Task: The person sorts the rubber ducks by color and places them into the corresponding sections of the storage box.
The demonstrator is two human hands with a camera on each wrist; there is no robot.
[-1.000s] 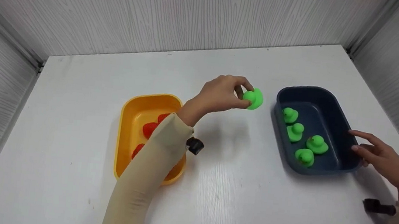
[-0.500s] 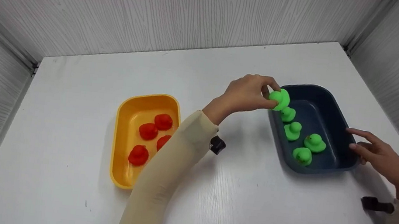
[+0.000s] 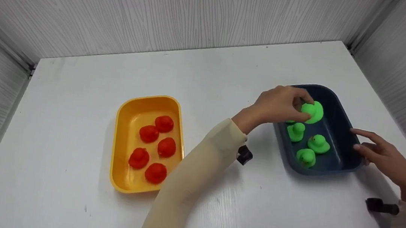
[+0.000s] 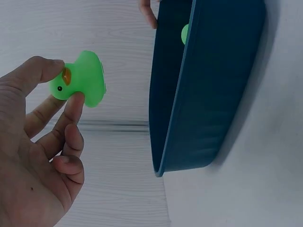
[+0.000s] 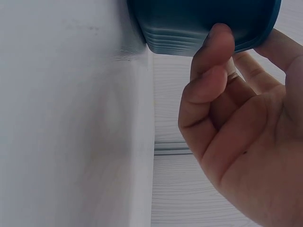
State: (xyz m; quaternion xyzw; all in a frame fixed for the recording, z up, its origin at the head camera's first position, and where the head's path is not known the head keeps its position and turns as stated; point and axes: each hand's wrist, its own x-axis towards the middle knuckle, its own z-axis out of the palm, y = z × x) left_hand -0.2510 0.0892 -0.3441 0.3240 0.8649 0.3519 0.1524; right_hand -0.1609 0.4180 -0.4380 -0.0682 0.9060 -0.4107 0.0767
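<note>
In the head view my left hand [image 3: 277, 105] pinches a green toy duck [image 3: 313, 112] by its head between thumb and fingers. The duck's eye and orange beak show in the left wrist view, with the left hand [image 4: 45, 127] around its head. It hangs above the far left part of a dark blue plastic bin [image 3: 347, 123]. Several green ducks [image 3: 319, 144] sit inside that bin; one is mostly hidden by my left hand. My right hand [image 3: 390, 160] grips the bin's right rim, with the thumb over the edge and curled fingers against the outer wall [image 5: 175, 28].
A yellow plastic bin [image 3: 119, 139] stands left of the middle of the white table [image 3: 57, 132], with several red toys [image 3: 166, 147] in it. My left sleeve [image 3: 197, 170] passes just beside its right rim. Pale wood-grain panels [image 3: 183, 13] enclose the table behind and at the sides.
My left hand has carried the green duck rightward from over the table to above the dark blue bin. The red toys have come into view as the arm moved off. My right hand stays on the rim.
</note>
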